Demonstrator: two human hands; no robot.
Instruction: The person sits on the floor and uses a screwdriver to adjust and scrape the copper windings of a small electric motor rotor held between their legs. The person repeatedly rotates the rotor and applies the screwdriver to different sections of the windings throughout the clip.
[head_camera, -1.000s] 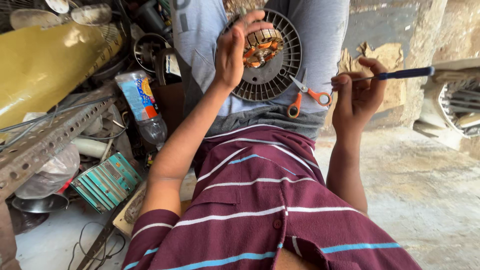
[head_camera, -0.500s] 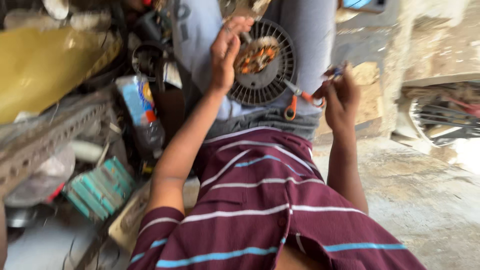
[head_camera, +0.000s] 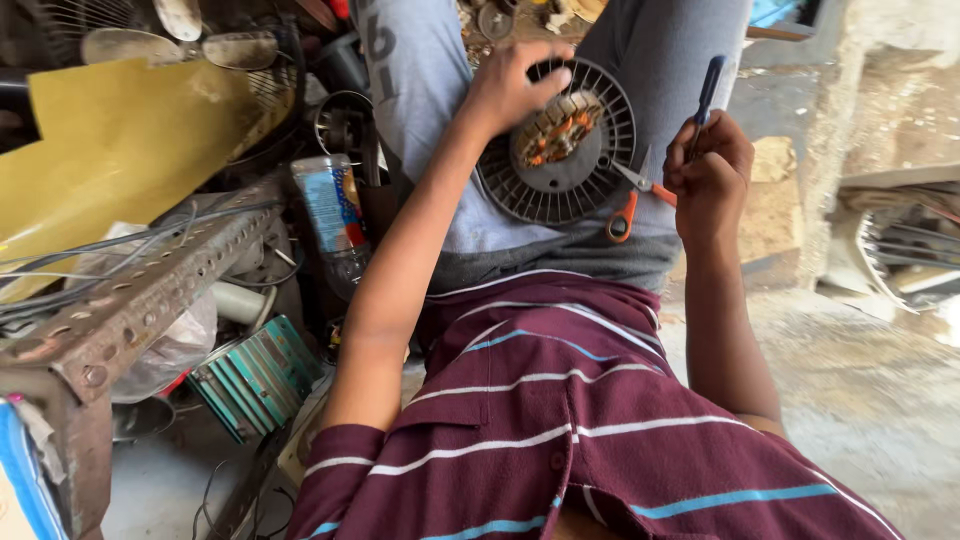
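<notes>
A round dark grey fan motor housing (head_camera: 565, 185) with copper windings at its centre rests on my lap. My left hand (head_camera: 512, 82) grips its upper left rim. My right hand (head_camera: 708, 165) is to the right of the housing and holds a thin dark blue tool (head_camera: 709, 88) upright. Orange-handled scissors (head_camera: 632, 200) lie at the housing's right edge, just below my right hand; whether the hand also holds them I cannot tell.
At my left lie a yellow sheet (head_camera: 110, 150), a rusty perforated metal angle bar (head_camera: 140, 300), a plastic bottle (head_camera: 335, 215), a green ribbed metal block (head_camera: 258, 375), wires and fan parts. A concrete floor (head_camera: 870, 390) and a fan guard (head_camera: 905, 250) are at my right.
My right hand has turned the blue tool from pointing sideways to upright and drawn closer to the housing. The left hand stays on the housing rim. The camera has shifted.
</notes>
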